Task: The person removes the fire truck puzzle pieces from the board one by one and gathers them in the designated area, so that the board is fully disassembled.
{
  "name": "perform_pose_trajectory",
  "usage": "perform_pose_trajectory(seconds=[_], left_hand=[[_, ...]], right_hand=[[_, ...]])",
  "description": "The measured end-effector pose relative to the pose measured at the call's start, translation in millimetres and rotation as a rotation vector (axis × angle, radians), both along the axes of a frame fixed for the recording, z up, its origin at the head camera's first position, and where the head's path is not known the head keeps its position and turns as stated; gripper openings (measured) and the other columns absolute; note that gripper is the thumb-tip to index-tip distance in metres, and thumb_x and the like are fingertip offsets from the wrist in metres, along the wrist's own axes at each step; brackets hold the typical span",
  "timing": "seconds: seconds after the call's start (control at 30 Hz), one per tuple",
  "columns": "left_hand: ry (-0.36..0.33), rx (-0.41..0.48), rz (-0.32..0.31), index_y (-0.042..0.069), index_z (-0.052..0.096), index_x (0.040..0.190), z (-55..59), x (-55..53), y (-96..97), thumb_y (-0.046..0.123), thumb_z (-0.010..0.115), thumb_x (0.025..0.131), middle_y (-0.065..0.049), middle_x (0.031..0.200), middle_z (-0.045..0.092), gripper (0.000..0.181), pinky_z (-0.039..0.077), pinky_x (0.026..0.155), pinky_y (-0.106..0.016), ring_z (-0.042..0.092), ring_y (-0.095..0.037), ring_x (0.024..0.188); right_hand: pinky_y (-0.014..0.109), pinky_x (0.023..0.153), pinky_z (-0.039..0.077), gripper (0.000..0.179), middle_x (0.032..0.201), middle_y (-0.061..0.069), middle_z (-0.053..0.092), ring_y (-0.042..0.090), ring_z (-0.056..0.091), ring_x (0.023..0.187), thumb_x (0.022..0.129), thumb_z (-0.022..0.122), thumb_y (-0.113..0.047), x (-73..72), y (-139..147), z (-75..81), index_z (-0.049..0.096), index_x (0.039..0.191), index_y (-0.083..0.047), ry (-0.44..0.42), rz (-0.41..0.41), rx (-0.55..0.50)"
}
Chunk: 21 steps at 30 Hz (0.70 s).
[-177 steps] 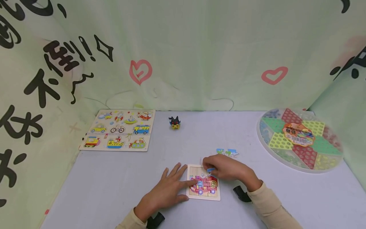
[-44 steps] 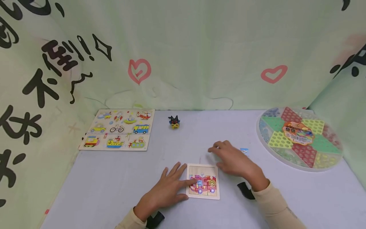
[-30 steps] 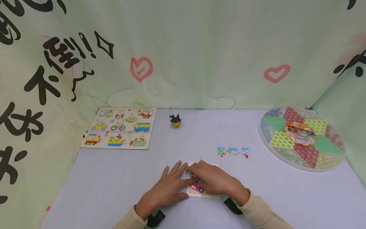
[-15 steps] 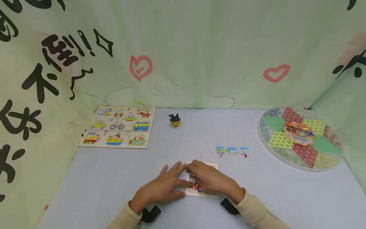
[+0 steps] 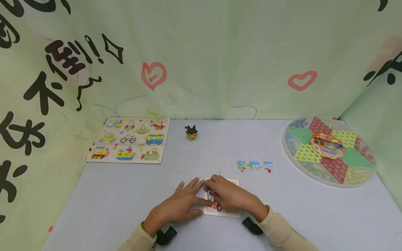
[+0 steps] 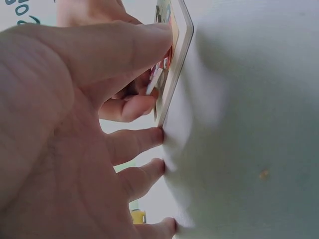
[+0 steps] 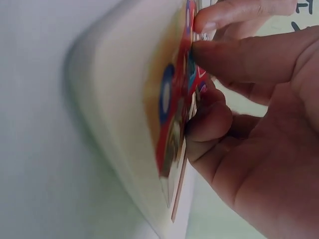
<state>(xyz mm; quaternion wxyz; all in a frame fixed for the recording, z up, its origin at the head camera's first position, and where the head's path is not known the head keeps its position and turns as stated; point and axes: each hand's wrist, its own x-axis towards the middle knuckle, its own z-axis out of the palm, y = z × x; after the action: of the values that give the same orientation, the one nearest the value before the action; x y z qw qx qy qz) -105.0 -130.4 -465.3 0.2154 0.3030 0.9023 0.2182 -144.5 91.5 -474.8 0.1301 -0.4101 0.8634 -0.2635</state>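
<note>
A small wooden jigsaw board (image 5: pixel 223 214) with a red and pink vehicle picture lies in front of me. My left hand (image 5: pixel 177 206) is spread flat at its left edge, its index finger reaching onto the picture. Over the board my right hand (image 5: pixel 233 195) bends down, covering much of it. In the left wrist view, its fingers pinch a thin jigsaw piece (image 6: pixel 154 82) tilted above the board. The right wrist view shows its fingertips right at the picture's red part (image 7: pixel 174 114). Three blue jigsaw pieces (image 5: pixel 254 165) lie in a row beyond the board.
A wooden vehicle puzzle board (image 5: pixel 128 139) lies at the back left, with a small black and yellow toy figure (image 5: pixel 191 132) to its right. At the right is a round, colourful game board (image 5: pixel 301 169) with a label. A green curtain (image 5: pixel 220 59) hangs behind the table.
5.9 s ago my right hand held a blue piece over the board; the row has since gained a piece. The hand then reached by the row and came back over the board. My left hand stayed.
</note>
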Motion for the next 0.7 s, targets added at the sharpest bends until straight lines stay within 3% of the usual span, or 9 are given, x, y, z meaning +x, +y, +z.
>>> perform_pose_trajectory(seconds=[0.27, 0.47, 0.7], left_hand=[[0.010, 0.000, 0.004, 0.036, 0.069, 0.133, -1.0, 0.9, 0.6, 0.025, 0.072, 0.097, -0.010, 0.166, 0.029, 0.038, 0.016, 0.115, -0.071, 0.018, -0.036, 0.155], [0.034, 0.006, -0.004, 0.034, 0.070, 0.133, -3.0, 1.7, 0.5, 0.025, 0.072, 0.097, -0.008, 0.167, 0.029, 0.038, 0.017, 0.114, -0.073, 0.019, -0.034, 0.155], [0.056, -0.035, -0.014, 0.035, 0.069, 0.134, -3.5, 0.8, 1.8, 0.026, 0.072, 0.097, -0.004, 0.165, 0.032, 0.039, 0.019, 0.114, -0.071, 0.021, -0.032, 0.154]], right_hand=[[0.026, 0.074, 0.046, 0.024, 0.090, -0.009, 0.059, 0.013, 0.048, 0.086, 0.089, 0.068, 0.006, -4.8, -0.4, 0.2, 0.061, 0.101, -0.014, -0.080, -0.007, -0.017], [0.024, 0.068, 0.041, 0.027, 0.083, -0.011, 0.054, 0.010, 0.045, 0.082, 0.089, 0.067, 0.008, -7.1, 1.9, 0.9, 0.061, 0.098, -0.016, -0.099, 0.001, -0.047], [0.025, 0.073, 0.045, 0.024, 0.084, -0.010, 0.054, 0.006, 0.051, 0.079, 0.091, 0.067, 0.006, -15.9, 14.0, 10.8, 0.060, 0.095, -0.016, -0.150, 0.040, -0.117]])
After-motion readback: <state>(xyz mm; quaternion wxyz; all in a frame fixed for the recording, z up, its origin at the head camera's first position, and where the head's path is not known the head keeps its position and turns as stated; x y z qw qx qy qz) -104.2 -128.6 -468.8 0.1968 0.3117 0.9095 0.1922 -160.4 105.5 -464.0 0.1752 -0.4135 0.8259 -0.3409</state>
